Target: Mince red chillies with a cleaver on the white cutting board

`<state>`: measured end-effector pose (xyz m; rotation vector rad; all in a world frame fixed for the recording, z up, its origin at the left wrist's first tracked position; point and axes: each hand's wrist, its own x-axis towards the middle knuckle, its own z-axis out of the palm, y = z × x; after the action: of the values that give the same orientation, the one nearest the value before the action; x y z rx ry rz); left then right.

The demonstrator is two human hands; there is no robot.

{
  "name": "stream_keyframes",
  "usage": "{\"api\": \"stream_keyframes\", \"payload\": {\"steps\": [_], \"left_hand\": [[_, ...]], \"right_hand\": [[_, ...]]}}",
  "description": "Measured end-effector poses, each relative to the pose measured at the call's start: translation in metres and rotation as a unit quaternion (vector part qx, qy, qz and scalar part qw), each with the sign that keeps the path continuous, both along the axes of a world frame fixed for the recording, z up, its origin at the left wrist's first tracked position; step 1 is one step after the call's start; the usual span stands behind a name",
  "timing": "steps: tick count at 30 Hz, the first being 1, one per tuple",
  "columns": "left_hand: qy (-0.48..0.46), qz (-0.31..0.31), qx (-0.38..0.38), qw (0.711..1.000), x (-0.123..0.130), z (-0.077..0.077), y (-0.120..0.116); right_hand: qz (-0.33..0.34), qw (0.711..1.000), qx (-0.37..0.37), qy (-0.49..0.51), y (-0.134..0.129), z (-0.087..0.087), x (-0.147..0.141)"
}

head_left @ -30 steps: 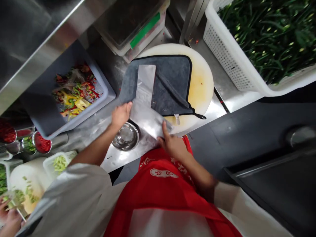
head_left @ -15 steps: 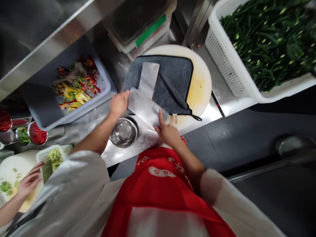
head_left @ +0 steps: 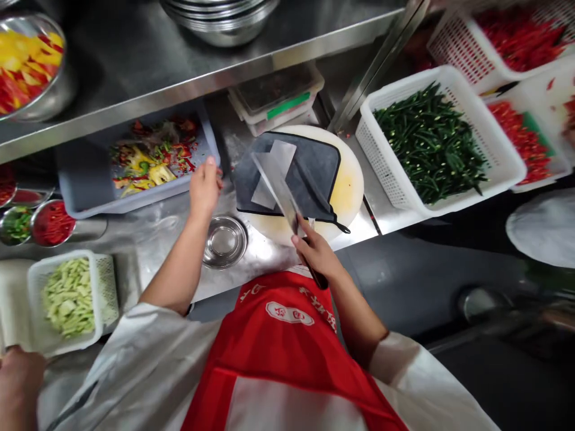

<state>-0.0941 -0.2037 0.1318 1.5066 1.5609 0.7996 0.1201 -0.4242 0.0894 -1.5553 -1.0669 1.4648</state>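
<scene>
Silver steel counter (head_left: 144, 230), blue-grey rectangular plastic tub (head_left: 135, 200), round white chopping board (head_left: 351, 179), dark-grey black-edged cloth (head_left: 321, 164) on it, dark-handled steel cleaver (head_left: 279, 188) over the cloth, grasped in the right hand (head_left: 320, 251), left hand (head_left: 205, 188) empty and loosely relaxed beside the tub

Working kitchen, apparently commercial, as I view it remotely. I base this on the long steel counter (head_left: 150, 239), the steel shelf (head_left: 269, 64) bearing stacked metal bowls (head_left: 220, 27), the round chopping board (head_left: 349, 185), the cleaver (head_left: 279, 187), and white perforated baskets (head_left: 390, 173) holding cut green vegetables (head_left: 431, 149) in quantity. I also note a printed red apron (head_left: 256, 359) and another person's hand (head_left: 20, 374).
</scene>
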Motion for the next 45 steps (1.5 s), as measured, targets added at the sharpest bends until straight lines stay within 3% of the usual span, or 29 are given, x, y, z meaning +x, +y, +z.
{"api": "stream_keyframes", "payload": {"steps": [2,5,7,10,13,19,26,33,38,45], "left_hand": [[-0.114,0.026,-0.050,0.992,0.000,-0.004,-0.029],[-0.236,0.001,-0.143,0.961,0.014,-0.012,-0.061],[-0.306,-0.019,-0.188,0.933,0.026,-0.013,-0.073],[-0.399,-0.054,-0.244,0.882,0.036,0.000,-0.086],[-0.423,-0.092,-0.267,0.861,0.036,0.019,-0.096],[-0.399,-0.120,-0.249,0.874,0.028,0.042,-0.109],[-0.410,-0.121,-0.319,0.846,0.018,0.042,-0.117],[-0.359,-0.165,-0.249,0.884,0.022,0.034,-0.136],[-0.320,-0.159,-0.208,0.911,0.026,0.035,-0.142],[-0.291,-0.153,-0.189,0.925,0.022,0.038,-0.141]], "right_hand": [[-0.024,0.969,0.017,0.244,-0.019,-0.002,0.001],[-0.023,0.880,0.021,0.474,-0.035,-0.010,-0.003],[0.015,0.835,0.018,0.550,-0.040,-0.015,-0.006],[0.065,0.779,0.021,0.624,-0.048,-0.020,-0.011],[0.090,0.746,0.039,0.659,-0.053,-0.020,-0.016],[0.122,0.738,0.051,0.662,-0.052,-0.014,-0.016],[0.110,0.749,0.062,0.651,-0.050,0.002,-0.012],[0.153,0.750,0.083,0.639,-0.047,0.000,-0.005],[0.152,0.758,0.079,0.629,-0.050,0.000,-0.005],[0.147,0.781,0.056,0.604,-0.053,0.001,-0.004]]}}
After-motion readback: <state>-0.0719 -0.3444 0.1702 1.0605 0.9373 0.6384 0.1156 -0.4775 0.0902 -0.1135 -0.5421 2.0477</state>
